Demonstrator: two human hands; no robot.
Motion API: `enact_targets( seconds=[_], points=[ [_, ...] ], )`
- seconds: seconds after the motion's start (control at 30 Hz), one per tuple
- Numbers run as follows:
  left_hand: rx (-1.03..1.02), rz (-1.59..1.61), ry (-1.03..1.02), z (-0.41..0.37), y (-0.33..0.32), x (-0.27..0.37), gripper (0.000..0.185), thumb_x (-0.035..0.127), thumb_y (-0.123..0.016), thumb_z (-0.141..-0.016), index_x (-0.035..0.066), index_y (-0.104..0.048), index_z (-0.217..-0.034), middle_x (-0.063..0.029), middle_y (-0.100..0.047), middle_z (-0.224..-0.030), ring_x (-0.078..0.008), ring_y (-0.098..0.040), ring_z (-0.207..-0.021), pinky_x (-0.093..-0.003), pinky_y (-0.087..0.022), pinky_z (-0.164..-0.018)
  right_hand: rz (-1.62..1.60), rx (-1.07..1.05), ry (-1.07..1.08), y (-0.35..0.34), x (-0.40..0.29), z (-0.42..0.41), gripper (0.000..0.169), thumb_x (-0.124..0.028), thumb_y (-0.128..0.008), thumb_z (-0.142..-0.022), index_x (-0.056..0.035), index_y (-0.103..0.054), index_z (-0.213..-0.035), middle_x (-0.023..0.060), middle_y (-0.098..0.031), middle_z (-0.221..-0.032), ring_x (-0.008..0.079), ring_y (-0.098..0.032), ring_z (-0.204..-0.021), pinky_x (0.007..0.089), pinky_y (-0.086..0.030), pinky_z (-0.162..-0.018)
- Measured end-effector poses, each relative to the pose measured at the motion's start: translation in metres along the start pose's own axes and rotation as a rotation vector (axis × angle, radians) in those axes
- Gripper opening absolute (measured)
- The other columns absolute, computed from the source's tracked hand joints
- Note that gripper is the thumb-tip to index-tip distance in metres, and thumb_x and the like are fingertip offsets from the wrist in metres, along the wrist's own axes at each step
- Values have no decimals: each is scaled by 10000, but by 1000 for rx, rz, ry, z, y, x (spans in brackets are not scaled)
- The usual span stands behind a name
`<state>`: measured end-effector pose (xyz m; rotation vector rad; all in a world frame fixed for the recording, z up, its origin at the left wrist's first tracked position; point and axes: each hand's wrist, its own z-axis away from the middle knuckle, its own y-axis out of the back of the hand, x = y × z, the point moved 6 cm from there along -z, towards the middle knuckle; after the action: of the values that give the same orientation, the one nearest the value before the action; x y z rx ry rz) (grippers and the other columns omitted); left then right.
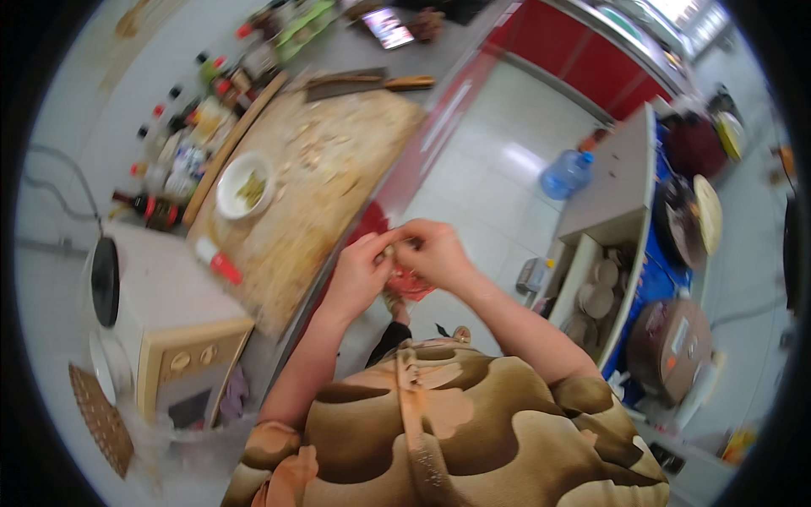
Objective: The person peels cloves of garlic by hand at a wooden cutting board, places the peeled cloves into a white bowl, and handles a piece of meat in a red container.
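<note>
My left hand [358, 279] and my right hand [437, 256] meet in front of me, off the counter's front edge. Pinched between their fingertips is a small pale piece [388, 252], perhaps a garlic clove; the fingers hide most of it. Lower down, partly behind the hands, is a red plastic bag or a bin lined with one [408, 285]. To the left lies a large wooden cutting board [279, 253] with pale scraps [310, 152] strewn over its far half. A white bowl [269, 180] on it holds yellowish-green pieces.
A cleaver [345, 85] lies at the board's far end, a red-handled tool [225, 266] near its left edge. Bottles [215, 114] line the wall; a toaster oven [184, 342] stands near left. Right are an open drawer [580, 285] and a blue water jug [566, 174].
</note>
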<state>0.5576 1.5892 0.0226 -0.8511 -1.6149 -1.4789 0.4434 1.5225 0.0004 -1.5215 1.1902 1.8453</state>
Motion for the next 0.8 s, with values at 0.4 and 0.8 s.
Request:
enact_targets(
  seconds=[0.4,0.8],
  points=[
    [-53,-125,-50,-37,46,-36,395,-18,-553,-767,28,-571,-1158,-155,-592,-903,-300,-578,-803,-373,-474,-693,-22,-189,-194,-35,1,-57,162,-123,-647,-774,-2,-681,-877,82,-656,-726,116,-576,-620,270,-478,-592],
    [-35,-139,-68,-69,37,-25,345,-35,-545,-740,27,-586,-1077,-166,-575,-840,-352,-574,-798,-411,-468,-686,104,-179,-82,-11,-12,-87,154,-140,-643,-721,-21,-668,-816,129,-626,-693,203,-580,-565,311,-471,-547]
  ],
)
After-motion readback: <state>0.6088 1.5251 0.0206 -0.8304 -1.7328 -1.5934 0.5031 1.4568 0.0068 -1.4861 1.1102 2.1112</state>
